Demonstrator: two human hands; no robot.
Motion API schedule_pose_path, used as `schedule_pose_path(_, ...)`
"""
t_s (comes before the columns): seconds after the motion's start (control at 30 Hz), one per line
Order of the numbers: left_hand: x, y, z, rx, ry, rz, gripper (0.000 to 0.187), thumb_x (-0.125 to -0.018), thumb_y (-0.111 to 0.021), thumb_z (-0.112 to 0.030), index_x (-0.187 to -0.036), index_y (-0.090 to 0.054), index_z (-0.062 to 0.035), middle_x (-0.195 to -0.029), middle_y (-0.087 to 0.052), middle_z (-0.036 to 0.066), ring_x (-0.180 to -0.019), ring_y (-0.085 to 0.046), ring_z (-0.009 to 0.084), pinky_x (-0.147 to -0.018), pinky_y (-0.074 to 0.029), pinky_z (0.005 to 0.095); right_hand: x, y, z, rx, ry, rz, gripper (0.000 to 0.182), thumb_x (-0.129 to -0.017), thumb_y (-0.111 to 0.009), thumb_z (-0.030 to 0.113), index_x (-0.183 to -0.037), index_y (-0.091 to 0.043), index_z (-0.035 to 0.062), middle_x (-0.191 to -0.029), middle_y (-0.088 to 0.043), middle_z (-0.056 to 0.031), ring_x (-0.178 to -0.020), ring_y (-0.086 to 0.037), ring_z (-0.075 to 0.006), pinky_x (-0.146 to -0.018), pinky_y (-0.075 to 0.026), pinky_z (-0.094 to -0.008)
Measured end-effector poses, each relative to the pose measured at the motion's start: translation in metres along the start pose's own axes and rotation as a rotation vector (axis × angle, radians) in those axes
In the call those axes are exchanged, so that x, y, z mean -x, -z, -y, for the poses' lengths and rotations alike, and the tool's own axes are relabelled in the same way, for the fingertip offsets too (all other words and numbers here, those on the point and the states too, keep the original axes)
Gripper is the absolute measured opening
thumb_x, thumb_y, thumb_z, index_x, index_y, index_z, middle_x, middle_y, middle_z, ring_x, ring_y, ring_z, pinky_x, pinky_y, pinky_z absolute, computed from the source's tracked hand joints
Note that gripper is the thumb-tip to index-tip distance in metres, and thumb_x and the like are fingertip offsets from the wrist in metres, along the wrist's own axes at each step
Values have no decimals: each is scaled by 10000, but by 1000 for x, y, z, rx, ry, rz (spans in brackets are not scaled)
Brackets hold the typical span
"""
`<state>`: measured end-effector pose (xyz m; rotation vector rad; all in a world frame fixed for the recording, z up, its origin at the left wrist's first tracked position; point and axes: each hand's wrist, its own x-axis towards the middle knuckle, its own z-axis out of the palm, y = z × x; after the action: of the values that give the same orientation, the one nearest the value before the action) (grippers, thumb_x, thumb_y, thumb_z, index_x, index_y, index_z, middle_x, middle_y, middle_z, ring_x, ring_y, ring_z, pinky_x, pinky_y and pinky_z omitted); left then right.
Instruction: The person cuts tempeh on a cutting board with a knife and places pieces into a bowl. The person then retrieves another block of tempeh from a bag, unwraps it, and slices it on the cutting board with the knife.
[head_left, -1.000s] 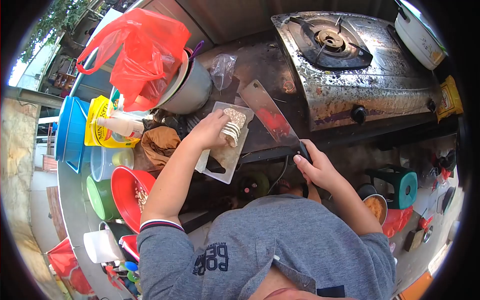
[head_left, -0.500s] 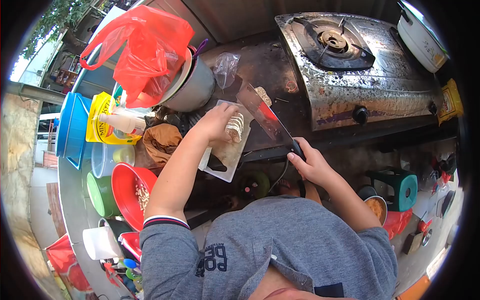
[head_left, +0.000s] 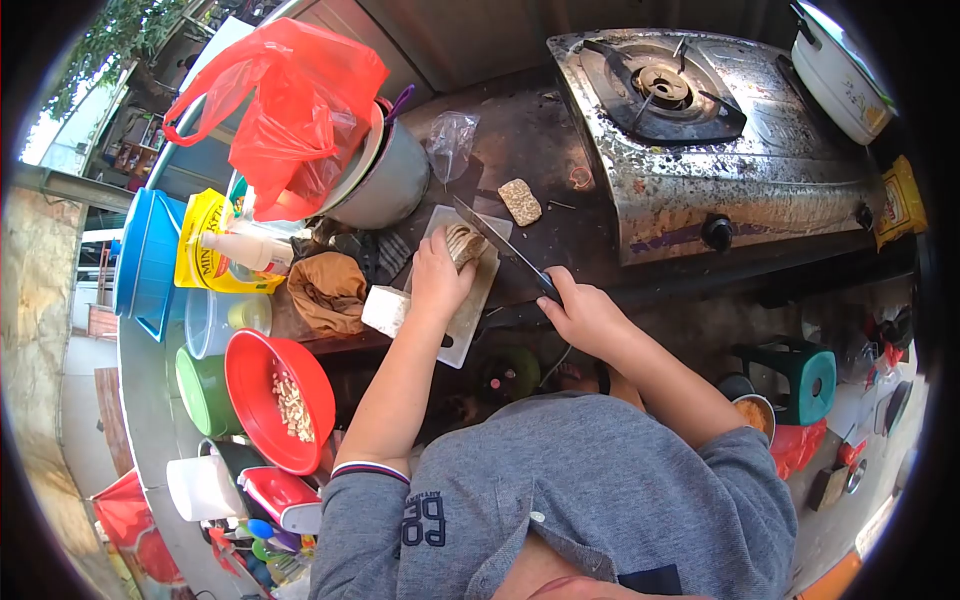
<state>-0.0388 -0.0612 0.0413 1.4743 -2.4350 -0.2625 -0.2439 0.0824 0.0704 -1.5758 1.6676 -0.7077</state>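
Observation:
My left hand [head_left: 440, 275] is closed over a stack of sliced tempeh [head_left: 464, 243], pressing it on the white cutting board [head_left: 478, 295]. In my right hand [head_left: 580, 310] is the black handle of a broad kitchen knife [head_left: 507, 245]. Its blade is seen nearly edge-on, lying along the right side of the slices. Beside my left wrist sits a white block [head_left: 386, 310], partly behind the forearm. A separate tempeh piece [head_left: 520, 201] rests on the dark counter, beyond the knife.
A gas stove [head_left: 720, 150] fills the right of the counter. Left of the board stand a grey pot [head_left: 385, 180] under a red plastic bag [head_left: 290, 110] and a brown cloth [head_left: 328, 290]. A red basin [head_left: 265, 360] holds small cut pieces. Below right is a green stool [head_left: 800, 380].
The knife has come down from its raised, flat-side view to the slices. My left hand has shifted nearer me and turned the stack. The white block and the basin's pieces now show more.

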Motion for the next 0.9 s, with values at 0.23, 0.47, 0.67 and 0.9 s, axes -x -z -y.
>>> schedule_pose_path(0.23, 14, 11, -12, -25, 47, 60, 645, -734, -743, -216, -1247, -411, -10, -1126, -512, 222, -1049, -511, 407, -909, -435, 460, -9, 4, 1, 86, 11, -5, 309, -928, -521, 230, -1101, -412, -1, -766, -633, -268, -742, -623, -454, -646, -486, -533)
schedule_pose_path(0.47, 11, -3, 1, 108, 68, -74, 685, -724, -741, -314, -1240, -418, 1, -1157, -511, 259, -1076, -509, 424, -936, -420, 467, -24, -10, 9, 137, 17, 105, 309, -926, -530, 229, -1107, -406, 12, -783, -626, -269, -782, -605, -465, -680, -465, -537)
schedule_pose_path(0.67, 9, 9, 2, 140, 111, 25, 629, -736, -692, -258, -1234, -413, 7, -1177, -489, 246, -1086, -497, 429, -941, -415, 480, -32, -1, 3, 180, 108, 50, 256, -911, -541, 216, -991, -396, 21, -761, -635, -240, -754, -619, -447, -655, -485, -530)
schedule_pose_path(0.9, 7, 2, 12, 108, 118, 39, 601, -730, -691, -253, -1207, -441, 13, -1137, -520, 246, -1049, -521, 439, -917, -432, 490, -32, 10, 2, 145, 117, 124, 321, -907, -558, 240, -1101, -436, 15, -818, -642, -252, -825, -613, -448, -722, -472, -524)
